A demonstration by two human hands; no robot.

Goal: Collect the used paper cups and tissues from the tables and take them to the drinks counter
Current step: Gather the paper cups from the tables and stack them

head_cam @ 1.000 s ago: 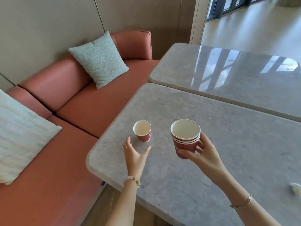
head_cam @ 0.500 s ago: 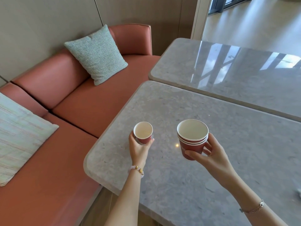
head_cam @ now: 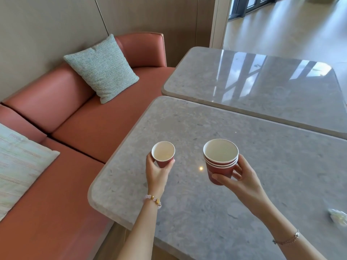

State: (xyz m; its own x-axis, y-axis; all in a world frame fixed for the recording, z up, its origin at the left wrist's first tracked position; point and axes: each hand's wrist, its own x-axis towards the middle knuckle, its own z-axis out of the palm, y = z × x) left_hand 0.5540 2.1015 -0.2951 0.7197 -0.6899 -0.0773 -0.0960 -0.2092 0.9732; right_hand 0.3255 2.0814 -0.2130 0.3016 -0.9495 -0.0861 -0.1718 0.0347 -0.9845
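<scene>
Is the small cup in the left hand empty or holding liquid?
Looks empty: the small cup shows a bare pale inside, no liquid.

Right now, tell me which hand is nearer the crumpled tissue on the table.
Right. The right hand is left of the tissue; the left hand is farther left, beyond it.

A pink-red sofa [head_cam: 90,128] sits by a plain tan wall [head_cam: 47,25], with two soft green cushions [head_cam: 102,68]. Two grey stone benches [head_cam: 244,128] shine. Sunlight falls on the pale floor [head_cam: 291,25] near dark windows [head_cam: 249,4].
</scene>
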